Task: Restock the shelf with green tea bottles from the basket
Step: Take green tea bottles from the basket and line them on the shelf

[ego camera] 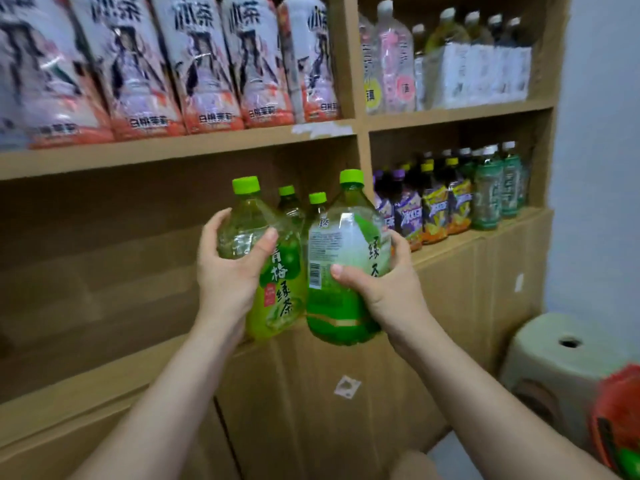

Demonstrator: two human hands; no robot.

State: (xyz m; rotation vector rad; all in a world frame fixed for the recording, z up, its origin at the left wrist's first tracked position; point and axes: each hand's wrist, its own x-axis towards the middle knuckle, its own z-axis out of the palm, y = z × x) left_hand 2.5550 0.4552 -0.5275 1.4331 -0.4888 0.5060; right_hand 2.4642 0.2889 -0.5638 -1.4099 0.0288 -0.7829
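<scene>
Both hands have a full grip on a bottle apiece, held up side by side in front of the middle shelf (173,344). On the left, the left hand (228,268) wraps the upper body of a green tea bottle (273,282) from its left side, thumb across the front and fingers curled round the back, forearm rising from the bottom of the frame. That bottle stands nearly upright, its base at the shelf's front edge; whether it rests on the board cannot be told. Opposite it, the right hand (384,282) clasps the second green tea bottle (341,271) from the right at mid-label, thumb pressed on the front near the barcode, forearm angled in from the lower right. This one tilts slightly and hangs just in front of the shelf edge, almost touching its neighbour. Behind them, two more green-capped bottles (301,206) stand on the shelf. Beyond the divider, purple and yellow drink bottles (429,209) fill the next compartment. At the lower right corner a red basket (616,427) sits beside a pale stool (568,355).
</scene>
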